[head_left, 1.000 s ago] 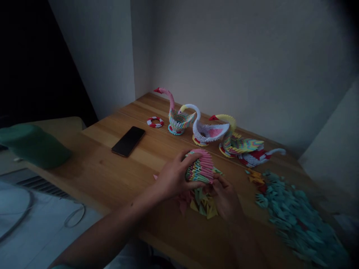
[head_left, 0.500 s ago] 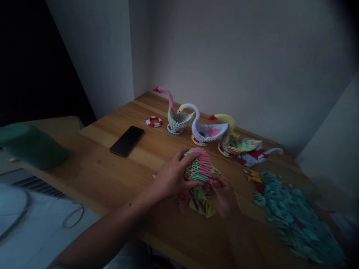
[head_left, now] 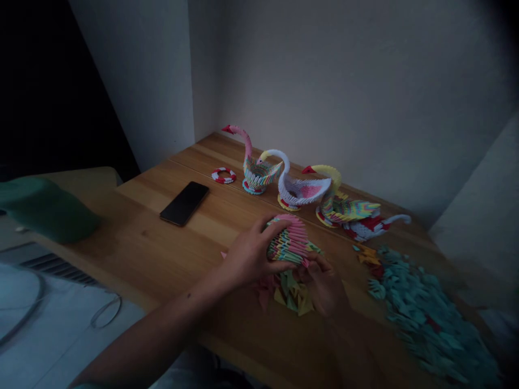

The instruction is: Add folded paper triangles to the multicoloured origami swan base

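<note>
My left hand (head_left: 247, 256) is wrapped round a half-built paper model (head_left: 290, 240) made of striped folded pieces with a pink top row. It holds the model just above the wooden table (head_left: 162, 248). My right hand (head_left: 324, 283) is curled at the model's lower right edge, its fingertips pinched against the pink row; what they pinch is too small to name. Under both hands lies a small heap of loose yellow, green and pink folded pieces (head_left: 292, 294).
Several finished paper swans (head_left: 298, 189) stand in a row by the back wall, with a small red-and-white paper ring (head_left: 223, 175) at their left. A black phone (head_left: 184, 203) lies to the left. A big pile of teal folded pieces (head_left: 421, 308) covers the right. A green object (head_left: 44, 208) sits far left.
Both hands stay on the model almost unmoved; the right hand's fingers shift slightly along its lower right edge. The view itself wobbles a little.
</note>
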Available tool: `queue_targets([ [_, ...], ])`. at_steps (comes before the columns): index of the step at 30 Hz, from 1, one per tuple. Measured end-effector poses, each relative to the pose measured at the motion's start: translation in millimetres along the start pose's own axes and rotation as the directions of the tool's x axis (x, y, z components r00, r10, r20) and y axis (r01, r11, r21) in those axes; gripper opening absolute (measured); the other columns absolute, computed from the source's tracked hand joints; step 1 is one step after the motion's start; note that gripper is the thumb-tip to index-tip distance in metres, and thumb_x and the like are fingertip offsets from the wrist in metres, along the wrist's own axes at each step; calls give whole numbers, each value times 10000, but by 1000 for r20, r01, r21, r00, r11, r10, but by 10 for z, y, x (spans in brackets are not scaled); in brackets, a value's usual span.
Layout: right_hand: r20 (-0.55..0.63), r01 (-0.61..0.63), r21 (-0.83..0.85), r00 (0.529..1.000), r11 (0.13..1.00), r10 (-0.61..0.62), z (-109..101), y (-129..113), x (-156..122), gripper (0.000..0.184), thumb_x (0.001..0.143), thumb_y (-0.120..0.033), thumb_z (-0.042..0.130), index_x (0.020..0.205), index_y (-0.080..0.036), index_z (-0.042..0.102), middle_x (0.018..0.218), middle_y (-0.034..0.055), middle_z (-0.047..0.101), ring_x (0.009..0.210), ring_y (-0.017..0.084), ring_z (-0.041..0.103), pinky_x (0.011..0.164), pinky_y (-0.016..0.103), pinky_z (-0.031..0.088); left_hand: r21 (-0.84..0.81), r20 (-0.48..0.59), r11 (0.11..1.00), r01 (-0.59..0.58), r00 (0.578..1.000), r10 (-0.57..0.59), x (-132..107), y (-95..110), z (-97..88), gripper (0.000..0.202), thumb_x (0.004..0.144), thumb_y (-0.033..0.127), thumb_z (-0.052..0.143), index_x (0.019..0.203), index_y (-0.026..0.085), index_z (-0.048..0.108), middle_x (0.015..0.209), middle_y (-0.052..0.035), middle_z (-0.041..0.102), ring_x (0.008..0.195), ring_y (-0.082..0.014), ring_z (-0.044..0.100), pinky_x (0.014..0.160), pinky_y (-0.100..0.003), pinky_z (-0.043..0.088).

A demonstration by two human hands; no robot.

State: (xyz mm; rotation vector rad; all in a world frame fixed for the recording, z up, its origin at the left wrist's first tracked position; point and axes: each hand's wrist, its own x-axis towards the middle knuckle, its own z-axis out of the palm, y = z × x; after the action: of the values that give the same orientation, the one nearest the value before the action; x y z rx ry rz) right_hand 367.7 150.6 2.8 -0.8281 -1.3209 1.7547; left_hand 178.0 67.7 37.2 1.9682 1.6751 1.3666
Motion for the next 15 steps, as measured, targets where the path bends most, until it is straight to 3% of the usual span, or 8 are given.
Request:
queue_targets([
  [6, 24, -54, 19, 998, 998, 54, 9, -14, 0, 395, 545, -491, 884, 776, -218, 714, 589, -17, 624, 533, 145, 554, 523, 282, 441, 1, 2, 1000, 3, 1000, -3, 8, -4, 0, 775, 742, 469, 755, 1404, 290, 394, 1422, -117, 425, 1230, -299, 514, 995, -470, 487],
  [15, -25, -53, 28, 998, 998, 54, 35, -53, -5, 377, 503, -465, 906, 702, -216, 703, 550, -31, 608, 504, 126, 536, 501, 259, 406, 1, 5, 1000, 4, 1000, -4, 5, -7, 0, 779, 744, 491, 747, 1409, 301, 389, 1416, -113, 430, 1241, -297, 507, 1008, -464, 478],
])
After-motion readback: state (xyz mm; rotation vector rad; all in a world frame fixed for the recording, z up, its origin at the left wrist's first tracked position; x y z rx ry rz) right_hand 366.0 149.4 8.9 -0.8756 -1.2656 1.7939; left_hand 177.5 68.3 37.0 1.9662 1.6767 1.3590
